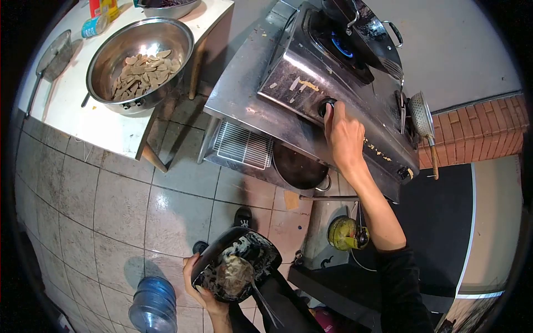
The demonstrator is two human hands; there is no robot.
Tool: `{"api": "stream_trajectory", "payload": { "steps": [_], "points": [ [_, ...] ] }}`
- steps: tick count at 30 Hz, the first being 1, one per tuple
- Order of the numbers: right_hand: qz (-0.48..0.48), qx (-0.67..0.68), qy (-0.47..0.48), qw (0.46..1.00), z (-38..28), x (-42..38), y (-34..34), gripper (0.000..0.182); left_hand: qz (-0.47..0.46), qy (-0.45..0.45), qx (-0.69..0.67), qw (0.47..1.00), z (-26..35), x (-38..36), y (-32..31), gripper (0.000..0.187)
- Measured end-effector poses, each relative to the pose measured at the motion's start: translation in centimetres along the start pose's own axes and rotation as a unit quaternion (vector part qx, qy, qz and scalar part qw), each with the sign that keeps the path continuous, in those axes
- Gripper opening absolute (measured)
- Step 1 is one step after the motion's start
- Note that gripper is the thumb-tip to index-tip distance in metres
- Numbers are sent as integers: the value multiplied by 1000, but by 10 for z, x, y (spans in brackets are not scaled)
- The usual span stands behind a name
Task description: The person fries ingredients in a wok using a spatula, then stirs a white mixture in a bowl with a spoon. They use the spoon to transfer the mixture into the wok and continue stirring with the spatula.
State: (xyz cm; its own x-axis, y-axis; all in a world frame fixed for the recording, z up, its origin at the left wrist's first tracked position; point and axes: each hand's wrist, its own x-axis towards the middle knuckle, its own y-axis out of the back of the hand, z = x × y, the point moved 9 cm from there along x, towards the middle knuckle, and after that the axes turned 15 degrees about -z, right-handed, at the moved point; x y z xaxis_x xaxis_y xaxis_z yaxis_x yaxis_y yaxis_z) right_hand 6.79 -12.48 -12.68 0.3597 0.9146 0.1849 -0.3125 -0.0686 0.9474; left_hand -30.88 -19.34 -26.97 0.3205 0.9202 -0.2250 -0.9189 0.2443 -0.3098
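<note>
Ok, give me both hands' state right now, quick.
Left hand: closed on the rim of the black bowl, holding it up.
Right hand: fingers wrapped on the stove knob, gripping it.

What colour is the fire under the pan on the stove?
Blue: the flame glows blue under the dark pan, seen in the head view.
</note>
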Motion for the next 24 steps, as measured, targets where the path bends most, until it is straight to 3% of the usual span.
{"api": "stream_trajectory", "payload": {
  "steps": [9,15,18,20,23,24],
  "points": [
    [25,33,16,999,-4,-1,10,21,1,-10,0,1000,1,3,-2,82],
    [-43,113,-20,992,-10,-32,45,34,-26,-31,-16,999,29,9,-16,79],
    [-154,265,-51,951,-12,-70,59,33,-15,-59,9,998,57,16,-22,74],
    [-227,351,-15,908,-21,-104,64,34,-42,-51,-96,993,82,24,-42,66],
    [-379,522,-8,764,-48,-150,96,43,-52,-58,-134,988,108,28,-55,60],
    [-341,561,49,753,-55,-159,120,54,-72,-24,-145,986,104,31,-56,58]
  ]
}}
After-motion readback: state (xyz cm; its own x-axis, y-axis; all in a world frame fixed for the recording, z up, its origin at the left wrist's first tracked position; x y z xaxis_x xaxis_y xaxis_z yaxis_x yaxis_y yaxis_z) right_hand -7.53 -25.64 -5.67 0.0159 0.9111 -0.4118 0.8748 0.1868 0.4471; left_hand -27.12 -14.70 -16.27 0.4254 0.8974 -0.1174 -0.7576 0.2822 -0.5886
